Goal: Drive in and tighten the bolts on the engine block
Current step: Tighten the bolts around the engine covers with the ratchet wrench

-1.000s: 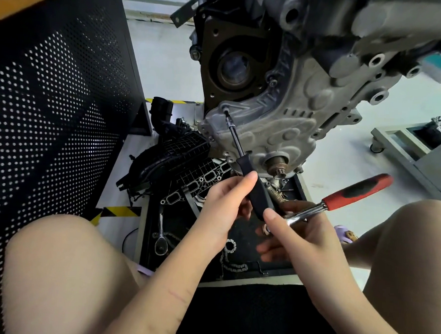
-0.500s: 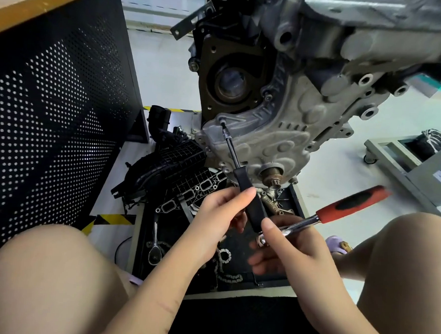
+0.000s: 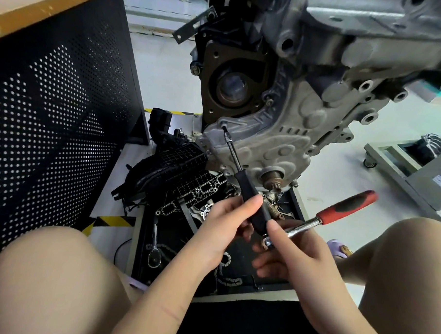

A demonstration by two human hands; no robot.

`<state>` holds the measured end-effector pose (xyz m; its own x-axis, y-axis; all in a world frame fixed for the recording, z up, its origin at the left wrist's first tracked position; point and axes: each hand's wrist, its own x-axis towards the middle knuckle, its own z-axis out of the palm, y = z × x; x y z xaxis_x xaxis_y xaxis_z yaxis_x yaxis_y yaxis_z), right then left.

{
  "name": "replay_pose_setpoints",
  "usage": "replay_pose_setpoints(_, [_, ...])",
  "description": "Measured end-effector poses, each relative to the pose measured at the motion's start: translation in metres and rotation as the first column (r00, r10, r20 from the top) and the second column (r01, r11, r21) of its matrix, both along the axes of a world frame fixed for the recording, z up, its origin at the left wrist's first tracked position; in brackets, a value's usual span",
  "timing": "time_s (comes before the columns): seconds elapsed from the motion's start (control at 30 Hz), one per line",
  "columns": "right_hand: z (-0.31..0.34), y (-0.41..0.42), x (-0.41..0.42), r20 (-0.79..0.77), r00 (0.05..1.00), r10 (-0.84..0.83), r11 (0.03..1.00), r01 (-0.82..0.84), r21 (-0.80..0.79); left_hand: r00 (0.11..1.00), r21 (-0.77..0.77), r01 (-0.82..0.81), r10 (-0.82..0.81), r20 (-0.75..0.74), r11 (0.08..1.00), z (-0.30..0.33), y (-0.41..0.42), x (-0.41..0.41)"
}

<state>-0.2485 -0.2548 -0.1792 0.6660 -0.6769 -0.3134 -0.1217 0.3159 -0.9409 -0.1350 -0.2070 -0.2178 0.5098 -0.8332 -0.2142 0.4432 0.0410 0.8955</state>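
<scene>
floor (image 3: 165, 71): pale, hazard tape | tray (image 3: 137, 244) 6 o'clock: chain, ratchet | perforated panel (image 3: 53, 104) 9 o'clock | left hand (image 3: 224, 227) pinches driver (image 3: 251, 196) on engine block (image 3: 279, 134) | right hand (image 3: 294, 256) grips red-handled ratchet (image 3: 339, 210)

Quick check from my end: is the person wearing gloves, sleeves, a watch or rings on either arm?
No. Left hand and right hand are both bare: no gloves, rings or watch. Both forearms are uncovered to the frame's edge, no sleeves visible. Fingernails look short and unpainted.

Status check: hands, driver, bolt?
Left hand pinches driver; right hand holds ratchet. Driver tip on bolt. Nothing blocking.
</scene>
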Motion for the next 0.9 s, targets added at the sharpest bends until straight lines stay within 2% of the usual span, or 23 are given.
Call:
replay_pose_setpoints(0.07, [0.0, 0.001, -0.001, -0.05, 0.999, -0.016, 0.976, 0.004, -0.219, 1.0, 0.015, -0.008, 0.008, 0.017, 1.0, 0.0, 0.0, 0.0])
replay_pose_setpoints(0.17, [-0.001, 0.003, -0.003, -0.134, 0.99, -0.053, 0.848, -0.026, -0.529, 0.997, 0.042, -0.036, 0.032, 0.073, 0.998, 0.0, 0.0, -0.002])
replay_pose_setpoints(0.27, [-0.002, 0.002, -0.004, -0.175, 0.984, -0.045, 0.771, -0.077, -0.632, 0.991, 0.043, -0.075, 0.07, 0.116, 0.996, -0.001, 0.0, -0.003])
replay_pose_setpoints(0.33, [-0.001, 0.004, -0.002, -0.129, 0.991, -0.025, 0.831, -0.051, -0.553, 0.992, 0.038, -0.083, 0.078, 0.103, 0.996, 0.0, 0.001, -0.001])
replay_pose_setpoints(0.47, [0.005, 0.005, 0.002, 0.014, 0.999, 0.032, 0.988, -0.03, -0.154, 1.0, 0.006, -0.015, 0.015, 0.024, 1.0, 0.001, 0.002, 0.001])
replay_pose_setpoints(0.57, [0.008, 0.002, 0.002, 0.071, 0.997, 0.031, 0.984, -0.043, 0.173, 0.998, -0.035, 0.014, -0.016, -0.062, 0.999, 0.002, 0.001, 0.002])
replay_pose_setpoints(0.67, [0.013, -0.001, 0.002, 0.081, 0.996, 0.048, 0.922, -0.075, 0.379, 0.997, -0.063, 0.014, -0.019, -0.079, 0.998, 0.003, 0.001, 0.003])
replay_pose_setpoints(0.77, [0.011, -0.002, 0.002, 0.08, 0.995, 0.06, 0.913, -0.087, 0.4, 0.998, -0.08, -0.006, 0.001, -0.067, 0.997, 0.002, 0.001, 0.002])
replay_pose_setpoints(0.9, [0.011, 0.002, 0.002, 0.073, 0.996, 0.059, 0.96, -0.077, 0.271, 0.997, -0.058, -0.03, 0.026, -0.066, 0.998, 0.004, 0.001, -0.001])
